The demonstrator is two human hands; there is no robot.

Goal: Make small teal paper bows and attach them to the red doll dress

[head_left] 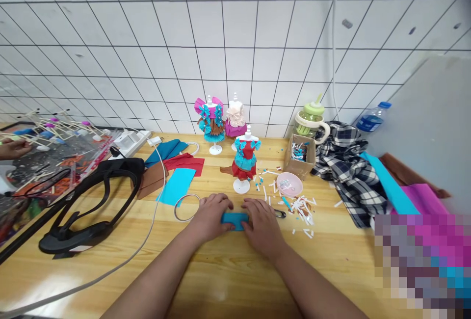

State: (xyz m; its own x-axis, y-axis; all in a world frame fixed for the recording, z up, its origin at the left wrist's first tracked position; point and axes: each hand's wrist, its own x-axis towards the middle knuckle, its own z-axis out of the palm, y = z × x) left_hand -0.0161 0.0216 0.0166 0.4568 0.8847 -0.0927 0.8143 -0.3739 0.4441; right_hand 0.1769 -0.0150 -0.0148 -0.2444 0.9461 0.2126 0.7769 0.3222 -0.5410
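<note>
A small folded piece of blue crepe paper (235,221) lies low over the tabletop between my two hands. My left hand (212,215) pinches its left end, thumb at the near edge. On the right end, the fingers and thumb of my right hand (263,225) close in the same way. Just beyond stands a white mini dress form (242,186) wearing a red and blue paper dress (245,161). A tape roll or ring (175,213) is beside my left hand. Scissors (280,214), partly hidden, show beside my right hand.
Two more dressed forms, one blue and brown (211,125), one cream and pink (236,119), stand by the wall. Paper sheets (177,186), a black headset strap (91,230) and a cable lie left. Right are a pink dish (290,184), scraps, a box (300,162) and checked cloth (349,176).
</note>
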